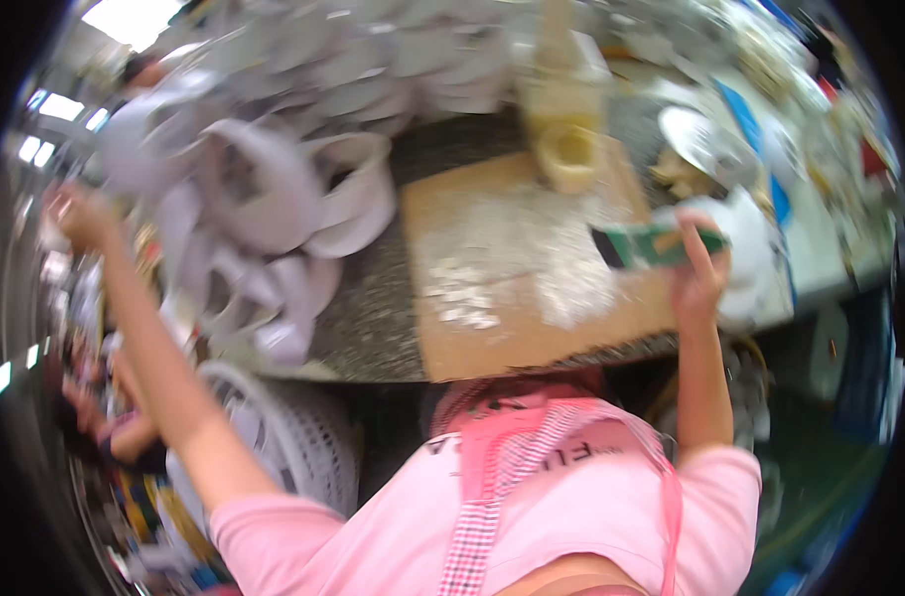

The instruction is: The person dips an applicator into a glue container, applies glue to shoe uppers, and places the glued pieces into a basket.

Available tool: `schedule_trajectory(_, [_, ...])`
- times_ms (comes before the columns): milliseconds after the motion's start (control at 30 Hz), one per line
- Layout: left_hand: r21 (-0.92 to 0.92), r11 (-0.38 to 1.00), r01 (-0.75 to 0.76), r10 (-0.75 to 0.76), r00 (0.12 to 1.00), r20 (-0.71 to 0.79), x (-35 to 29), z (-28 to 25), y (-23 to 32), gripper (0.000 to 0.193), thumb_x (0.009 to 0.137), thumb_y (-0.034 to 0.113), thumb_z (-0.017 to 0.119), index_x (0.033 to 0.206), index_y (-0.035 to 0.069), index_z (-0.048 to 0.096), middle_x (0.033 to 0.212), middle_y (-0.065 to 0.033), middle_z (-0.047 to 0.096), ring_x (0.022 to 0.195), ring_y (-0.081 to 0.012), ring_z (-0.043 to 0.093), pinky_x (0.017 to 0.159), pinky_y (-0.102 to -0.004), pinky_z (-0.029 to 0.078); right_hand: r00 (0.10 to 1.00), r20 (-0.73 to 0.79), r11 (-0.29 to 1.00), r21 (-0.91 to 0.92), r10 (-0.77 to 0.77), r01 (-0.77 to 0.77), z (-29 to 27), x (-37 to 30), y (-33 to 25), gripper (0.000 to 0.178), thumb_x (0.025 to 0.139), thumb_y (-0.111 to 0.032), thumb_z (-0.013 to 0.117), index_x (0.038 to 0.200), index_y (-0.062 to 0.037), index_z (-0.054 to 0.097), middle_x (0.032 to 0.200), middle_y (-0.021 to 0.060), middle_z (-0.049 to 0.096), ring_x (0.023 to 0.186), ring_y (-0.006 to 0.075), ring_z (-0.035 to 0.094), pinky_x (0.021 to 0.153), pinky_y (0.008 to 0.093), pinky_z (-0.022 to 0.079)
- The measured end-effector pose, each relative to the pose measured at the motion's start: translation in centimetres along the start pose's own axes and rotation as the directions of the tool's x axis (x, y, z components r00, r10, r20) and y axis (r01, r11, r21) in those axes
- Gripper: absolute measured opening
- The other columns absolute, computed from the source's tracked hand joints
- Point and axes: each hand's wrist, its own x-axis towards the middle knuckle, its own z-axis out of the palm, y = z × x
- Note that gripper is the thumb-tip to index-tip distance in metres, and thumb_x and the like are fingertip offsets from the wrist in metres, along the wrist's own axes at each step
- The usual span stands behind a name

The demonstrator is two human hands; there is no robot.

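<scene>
My right hand (698,273) is closed around a flat green tool (656,245) with a dark end, held over the right side of a brown cardboard sheet (522,343). The tool's exact kind is too blurred to tell. On the cardboard lie small white pieces (460,295), and beside them a patch of white bits (576,283). My left arm reaches far out to the left, past a pile of white curved, band-like pieces (264,189). Motion smears the fingers of my left hand (78,214), so their grip does not show.
Stacked white curved pieces (373,65) fill the table's back. A yellowish round cup (569,156) stands at the cardboard's far edge, before a pale container (561,89). A white perforated basket (298,437) sits below the table at left. Other people (144,72) are at the left.
</scene>
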Motion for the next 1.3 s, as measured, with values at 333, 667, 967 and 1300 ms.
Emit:
schedule_trajectory(333, [-0.853, 0.511, -0.109, 0.819, 0.364, 0.444, -25.1, -9.3, 18.8, 0.033, 0.067, -0.001, 0.057, 0.100, 0.003, 0.055, 0.094, -0.0121, 0.056, 0.085, -0.0268, 0.054, 0.073, -0.0341, 0.043, 0.969, 0.174, 0.916, -0.390, 0.177, -0.097, -8.8, 12.2, -7.7, 0.025, 0.073, -0.011, 0.056, 0.093, 0.0038, 0.055, 0.072, 0.0063, 0.059, 0.064, 0.0115, 0.054, 0.059, 0.0196, 0.042])
schedule_trajectory(667, [-0.793, 0.576, 0.202, 0.792, 0.105, 0.602, -29.8, -9.5, 22.5, 0.034, 0.067, 0.001, 0.059, 0.101, 0.006, 0.055, 0.094, -0.0104, 0.056, 0.082, -0.0258, 0.053, 0.070, -0.0333, 0.044, 0.736, 0.308, 0.681, -0.680, 0.603, -0.273, -9.3, 17.4, -8.1, 0.012, 0.065, -0.007, 0.053, 0.071, 0.0033, 0.050, 0.093, 0.0212, 0.056, 0.057, 0.0187, 0.059, 0.056, 0.0260, 0.048])
schedule_trajectory(967, [-0.761, 0.564, 0.321, 0.781, 0.095, 0.618, -30.0, -9.8, 22.5, 0.031, 0.068, 0.002, 0.059, 0.099, 0.006, 0.056, 0.090, -0.0095, 0.058, 0.079, -0.0238, 0.055, 0.069, -0.0314, 0.044, 0.802, 0.401, 0.807, -0.569, 0.442, -0.160, -5.3, 23.1, -11.4, 0.013, 0.071, -0.009, 0.053, 0.070, 0.0032, 0.055, 0.072, 0.0124, 0.060, 0.060, 0.0165, 0.059, 0.061, 0.0256, 0.047])
schedule_trajectory(1300, [-0.833, 0.321, 0.450, 0.636, 0.549, 0.542, -27.6, -10.4, 28.7, 0.039, 0.068, 0.016, 0.067, 0.103, 0.005, 0.053, 0.103, -0.0119, 0.053, 0.089, -0.0255, 0.052, 0.074, -0.0337, 0.042, 0.745, 0.618, 0.806, 0.294, 0.250, -0.514, 1.4, 9.7, -9.6, 0.017, 0.076, -0.011, 0.048, 0.080, 0.0055, 0.050, 0.077, 0.0132, 0.054, 0.062, 0.0219, 0.054, 0.055, 0.0269, 0.050])
